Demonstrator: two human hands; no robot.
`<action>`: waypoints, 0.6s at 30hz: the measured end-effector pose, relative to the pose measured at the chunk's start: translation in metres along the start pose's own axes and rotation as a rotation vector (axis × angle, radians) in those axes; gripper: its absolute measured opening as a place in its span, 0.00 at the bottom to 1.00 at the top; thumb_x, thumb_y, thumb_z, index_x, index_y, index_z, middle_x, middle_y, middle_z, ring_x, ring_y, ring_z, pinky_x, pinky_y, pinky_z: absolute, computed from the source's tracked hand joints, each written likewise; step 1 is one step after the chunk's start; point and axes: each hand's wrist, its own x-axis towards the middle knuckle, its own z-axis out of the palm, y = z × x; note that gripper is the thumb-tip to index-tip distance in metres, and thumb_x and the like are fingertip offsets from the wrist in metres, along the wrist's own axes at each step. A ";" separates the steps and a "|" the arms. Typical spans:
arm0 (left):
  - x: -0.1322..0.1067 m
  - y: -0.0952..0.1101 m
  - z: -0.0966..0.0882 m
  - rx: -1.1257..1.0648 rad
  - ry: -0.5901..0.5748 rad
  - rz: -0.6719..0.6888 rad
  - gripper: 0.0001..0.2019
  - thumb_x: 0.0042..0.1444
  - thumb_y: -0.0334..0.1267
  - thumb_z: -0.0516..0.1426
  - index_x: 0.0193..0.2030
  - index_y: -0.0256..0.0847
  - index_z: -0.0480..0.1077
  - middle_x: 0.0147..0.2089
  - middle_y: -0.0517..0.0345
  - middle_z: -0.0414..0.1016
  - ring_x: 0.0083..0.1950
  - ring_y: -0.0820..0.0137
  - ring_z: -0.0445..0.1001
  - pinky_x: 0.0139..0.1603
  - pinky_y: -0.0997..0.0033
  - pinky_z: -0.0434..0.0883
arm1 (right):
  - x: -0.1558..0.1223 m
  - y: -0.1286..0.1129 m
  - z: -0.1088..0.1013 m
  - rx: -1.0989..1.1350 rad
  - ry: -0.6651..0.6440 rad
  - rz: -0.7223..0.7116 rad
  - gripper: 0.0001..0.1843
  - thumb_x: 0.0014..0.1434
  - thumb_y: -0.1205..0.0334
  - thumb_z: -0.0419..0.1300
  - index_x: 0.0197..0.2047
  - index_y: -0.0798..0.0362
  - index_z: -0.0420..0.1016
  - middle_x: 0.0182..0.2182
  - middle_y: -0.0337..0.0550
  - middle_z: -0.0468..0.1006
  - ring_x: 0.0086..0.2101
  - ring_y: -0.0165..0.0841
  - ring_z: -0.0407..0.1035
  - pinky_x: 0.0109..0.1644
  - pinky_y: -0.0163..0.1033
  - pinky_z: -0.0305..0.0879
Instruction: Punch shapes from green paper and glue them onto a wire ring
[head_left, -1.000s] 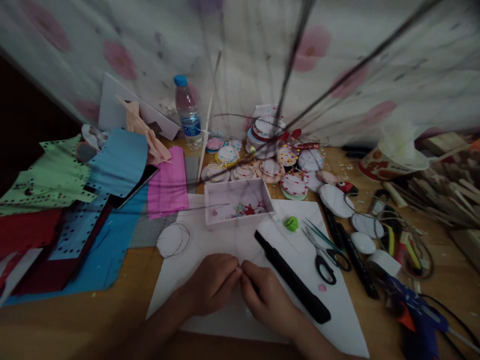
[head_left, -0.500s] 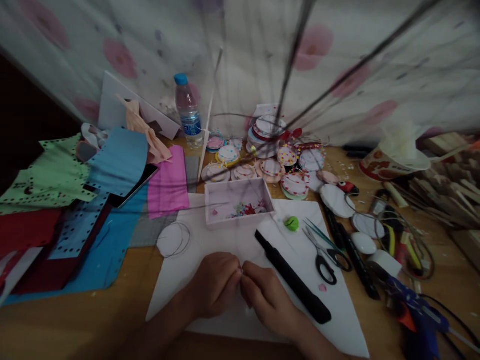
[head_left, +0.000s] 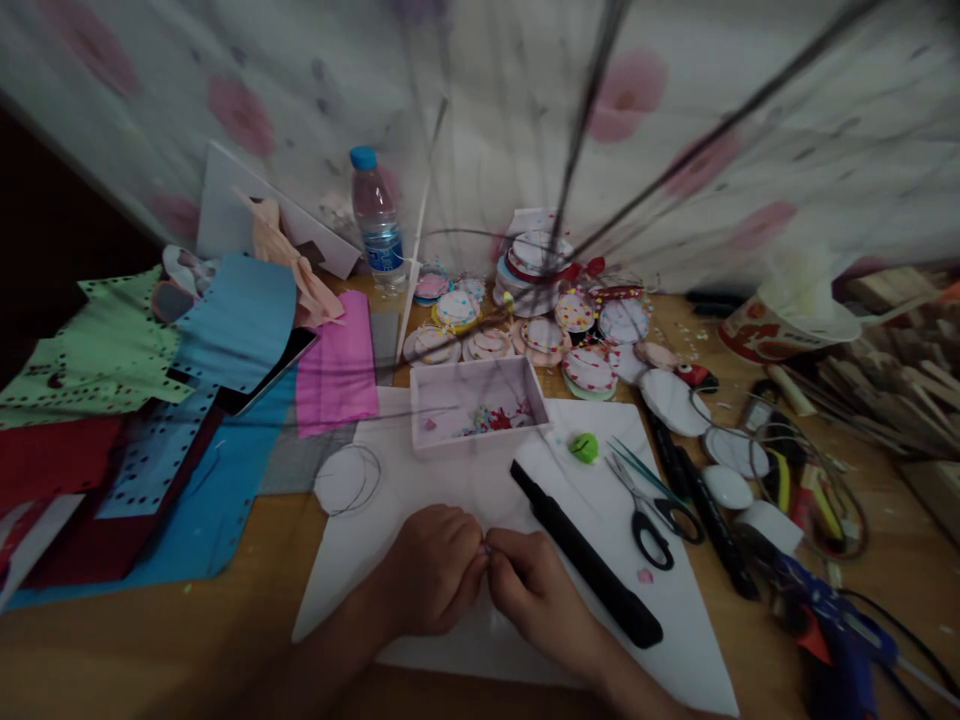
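Note:
Over a white sheet (head_left: 397, 640) my left hand (head_left: 435, 570) and my right hand (head_left: 531, 580) meet fingertip to fingertip. Both are closed in a pinch. Something tiny shows between the fingertips, too small to name. Beyond them stands a pale pink box (head_left: 480, 440) with small coloured beads (head_left: 499, 418) inside. To the right of my right hand lies a long black tool (head_left: 592, 570) whose kind I cannot tell. Scissors (head_left: 645, 505), teal tweezers (head_left: 637, 465) and a green lump (head_left: 584, 448) rest farther right. A white disc (head_left: 341, 480) with a thin wire loop is at the left.
Felt sheets (head_left: 240, 320) in several colours pile up at the left. A water bottle (head_left: 379, 225) stands at the back, beside small bead-trimmed discs (head_left: 540, 340). At the right are a blue glue gun (head_left: 840, 630), a paper bowl (head_left: 772, 325) and wooden sticks (head_left: 900, 370).
My right hand's fingertips have shifted slightly right, and a little more of the tiny thing between the hands shows. The things on the table have not moved.

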 end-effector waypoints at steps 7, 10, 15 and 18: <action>0.000 0.003 -0.001 -0.089 0.032 0.006 0.09 0.59 0.29 0.43 0.29 0.43 0.54 0.24 0.58 0.64 0.25 0.68 0.62 0.27 0.67 0.58 | -0.001 0.002 0.005 0.066 0.033 0.002 0.15 0.55 0.66 0.44 0.19 0.49 0.46 0.15 0.30 0.47 0.18 0.24 0.46 0.20 0.31 0.43; -0.001 0.003 0.001 -0.133 0.047 -0.001 0.09 0.59 0.29 0.43 0.29 0.43 0.54 0.24 0.59 0.63 0.25 0.69 0.62 0.27 0.69 0.58 | -0.002 0.000 0.008 0.070 0.059 -0.019 0.15 0.55 0.64 0.44 0.19 0.49 0.46 0.15 0.30 0.48 0.17 0.24 0.46 0.20 0.31 0.43; -0.003 0.006 0.004 -0.186 0.082 -0.025 0.10 0.62 0.30 0.41 0.30 0.43 0.56 0.24 0.59 0.64 0.25 0.70 0.63 0.28 0.70 0.61 | -0.006 0.001 0.009 0.041 0.095 -0.074 0.14 0.56 0.65 0.44 0.20 0.49 0.46 0.15 0.30 0.49 0.18 0.24 0.46 0.20 0.32 0.43; -0.004 0.008 0.004 -0.218 0.093 -0.046 0.13 0.64 0.32 0.39 0.29 0.42 0.56 0.23 0.61 0.63 0.24 0.71 0.63 0.27 0.71 0.62 | -0.008 0.003 0.008 0.014 0.099 -0.122 0.13 0.55 0.66 0.46 0.21 0.50 0.48 0.16 0.30 0.50 0.18 0.24 0.47 0.21 0.32 0.43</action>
